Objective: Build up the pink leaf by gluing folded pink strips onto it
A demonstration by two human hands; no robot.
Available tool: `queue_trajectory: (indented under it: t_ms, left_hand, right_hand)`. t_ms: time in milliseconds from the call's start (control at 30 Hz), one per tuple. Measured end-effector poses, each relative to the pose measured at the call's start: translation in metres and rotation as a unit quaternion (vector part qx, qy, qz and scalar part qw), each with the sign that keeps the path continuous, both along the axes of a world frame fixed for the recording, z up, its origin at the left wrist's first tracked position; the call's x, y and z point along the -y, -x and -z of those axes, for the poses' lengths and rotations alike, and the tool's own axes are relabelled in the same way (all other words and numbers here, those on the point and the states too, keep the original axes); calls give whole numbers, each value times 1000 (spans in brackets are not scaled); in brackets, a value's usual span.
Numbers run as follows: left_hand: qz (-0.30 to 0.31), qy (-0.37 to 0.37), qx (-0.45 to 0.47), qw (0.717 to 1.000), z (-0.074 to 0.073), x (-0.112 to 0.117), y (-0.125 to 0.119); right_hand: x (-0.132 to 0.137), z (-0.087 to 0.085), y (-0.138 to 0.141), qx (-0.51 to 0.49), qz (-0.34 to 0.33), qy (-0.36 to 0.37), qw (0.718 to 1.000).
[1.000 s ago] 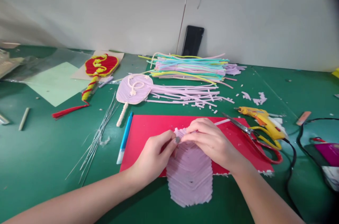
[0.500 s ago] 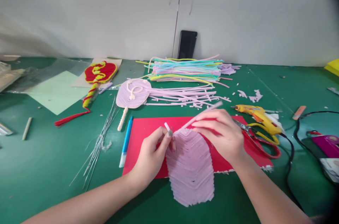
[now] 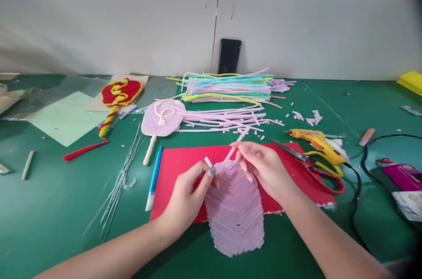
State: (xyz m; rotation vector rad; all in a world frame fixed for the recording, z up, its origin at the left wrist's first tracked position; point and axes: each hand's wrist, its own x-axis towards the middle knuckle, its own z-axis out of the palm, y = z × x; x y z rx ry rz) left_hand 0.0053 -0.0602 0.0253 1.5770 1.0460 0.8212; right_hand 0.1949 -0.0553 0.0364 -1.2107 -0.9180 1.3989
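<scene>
My left hand [image 3: 188, 191] pinches a stub [image 3: 208, 161], my right hand [image 3: 265, 167] a strip [image 3: 230, 154]; the panel [image 3: 234, 208] lies between them, toward me. Probably light and floppy, best held by its edge.

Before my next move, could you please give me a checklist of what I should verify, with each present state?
1. Left hand grips the short pale strip: ok, pinched between thumb and finger.
2. Right hand holds the lilac strip: ok, at the fingertips.
3. Lilac strip fixed to the chevron panel: cannot tell.
4. Panel fully on the red sheet: not ok, its near end extends past the edge.
5. Scissors out of both hands: ok, lying beside the right hand.
6. Glue gun cool: cannot tell.
</scene>
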Motion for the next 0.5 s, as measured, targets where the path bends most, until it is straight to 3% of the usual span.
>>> queue_trajectory:
  t_ms: [233,500]
  left_hand:
    - [-45,-12,17,999,-1,0,0]
    - [0,-7,-53,999,1,-1,-2]
  right_hand:
    - [1,-3,-7,29,-34,34,998]
    - [-2,-2,-9,12,-6,-16,1000]
